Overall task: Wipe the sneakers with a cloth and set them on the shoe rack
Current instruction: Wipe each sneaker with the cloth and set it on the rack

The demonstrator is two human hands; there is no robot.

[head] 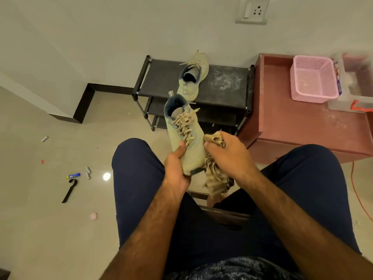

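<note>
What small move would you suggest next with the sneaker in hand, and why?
Probably draw the cloth along the side of the held sneaker: the right hand grips it beside the upper while the left hand steadies the toe. The other sneaker already sits on the shoe rack.

Pink basket (313,77) on reddish bench (292,126) at 2 o'clock; wall socket (253,11) at 1 o'clock; black strap (69,190), blue tube (74,175) at 9 o'clock.

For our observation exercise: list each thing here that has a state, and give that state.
held sneaker: laced, lifted, not shelved
other sneaker: set on the top shelf
shoe rack: upright, top shelf dusty
cloth: bunched, hanging down
left hand: grips held sneaker's toe
right hand: holds cloth beside it
basket: upright, looks empty
</note>
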